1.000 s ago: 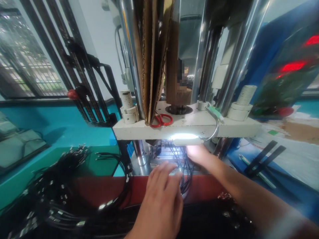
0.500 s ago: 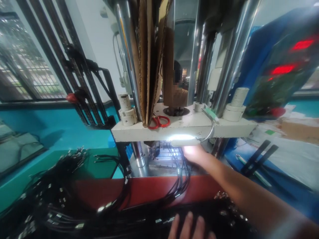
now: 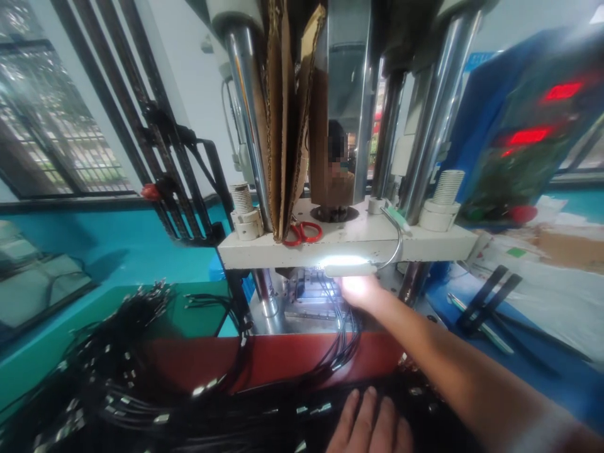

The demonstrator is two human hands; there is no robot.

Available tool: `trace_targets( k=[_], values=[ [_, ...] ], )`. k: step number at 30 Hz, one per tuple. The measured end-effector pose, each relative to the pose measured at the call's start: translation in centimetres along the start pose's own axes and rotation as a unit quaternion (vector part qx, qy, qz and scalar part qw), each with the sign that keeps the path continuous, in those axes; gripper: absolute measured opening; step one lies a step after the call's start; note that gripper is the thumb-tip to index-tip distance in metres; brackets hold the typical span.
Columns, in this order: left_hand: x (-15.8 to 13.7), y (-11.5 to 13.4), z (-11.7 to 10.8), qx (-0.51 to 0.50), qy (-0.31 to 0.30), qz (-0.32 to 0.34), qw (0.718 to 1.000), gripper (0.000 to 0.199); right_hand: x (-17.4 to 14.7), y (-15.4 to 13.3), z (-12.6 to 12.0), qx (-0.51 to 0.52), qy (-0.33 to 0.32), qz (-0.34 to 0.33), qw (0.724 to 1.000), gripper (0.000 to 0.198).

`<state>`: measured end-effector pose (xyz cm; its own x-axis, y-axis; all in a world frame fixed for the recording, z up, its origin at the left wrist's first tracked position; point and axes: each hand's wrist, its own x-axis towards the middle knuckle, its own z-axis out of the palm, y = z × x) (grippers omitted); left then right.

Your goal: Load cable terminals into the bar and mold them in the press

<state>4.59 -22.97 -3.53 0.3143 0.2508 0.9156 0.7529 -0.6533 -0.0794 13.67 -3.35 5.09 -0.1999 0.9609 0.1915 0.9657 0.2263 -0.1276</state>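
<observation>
Your right hand (image 3: 359, 292) reaches in from the right, just beneath the glowing lamp (image 3: 350, 270); glare washes out its fingers, so how far they are open, or what they hold, you cannot tell from here. Your left hand (image 3: 370, 428) is at the near edge, only its fingers and knuckles in view, stretched forward side by side over the dark cable pile; its underside is hidden, so any hold cannot be told. Beside your right hand, a bundle of thin black cables (image 3: 346, 340) runs from the lit metal block (image 3: 321, 292) toward you, over the red surface (image 3: 283, 360) and into the pile. Above the lamp is the press's white plate (image 3: 349, 250), bearing red-handled scissors (image 3: 310, 232) and upright cardboard (image 3: 284, 157). To the left, more black cables with pale tips heap on the green surface (image 3: 191, 324). Far right, red displays (image 3: 531, 135) glow; nearer, two black strips (image 3: 488, 301) lie on blue.
</observation>
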Motion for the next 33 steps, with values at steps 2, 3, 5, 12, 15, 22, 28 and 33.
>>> trace_targets(
  k=[2,3,5,12,15,22,28,33],
  values=[
    [0.5,-0.4,-0.2,-0.004,-0.012,0.02,1.0,0.018,-0.2,-0.5,0.0,0.005,-0.002,-0.013,1.0,0.031],
    [0.6,-0.5,-0.2,-0.003,-0.014,0.027,1.0,0.018,-0.3,-0.8,0.1,0.006,-0.002,-0.019,1.0,0.033],
    [0.5,-0.5,0.0,0.0,-0.015,0.029,0.999,0.018,-0.5,-1.1,0.2,0.006,-0.001,-0.026,1.0,0.036],
    [0.9,-0.5,0.6,0.01,-0.093,0.022,0.995,0.021,-0.2,-1.5,0.5,-0.001,-0.004,-0.013,1.0,0.044],
    [1.3,-0.9,0.4,0.013,-0.125,0.042,0.991,0.023,-0.3,-2.2,0.2,-0.003,-0.017,-0.006,1.0,0.047],
    [1.3,-0.9,0.1,0.039,-0.122,0.07,0.989,0.027,-0.4,-3.4,0.2,0.002,-0.047,-0.006,0.999,0.053],
    [1.4,-0.9,0.4,0.031,-0.109,0.052,0.992,0.028,0.1,-3.2,0.2,0.01,-0.063,-0.005,0.998,0.059],
    [1.7,-1.0,0.3,0.039,-0.107,0.047,0.992,0.031,-0.2,-3.7,0.0,0.017,-0.079,-0.004,0.997,0.064]
  ],
)
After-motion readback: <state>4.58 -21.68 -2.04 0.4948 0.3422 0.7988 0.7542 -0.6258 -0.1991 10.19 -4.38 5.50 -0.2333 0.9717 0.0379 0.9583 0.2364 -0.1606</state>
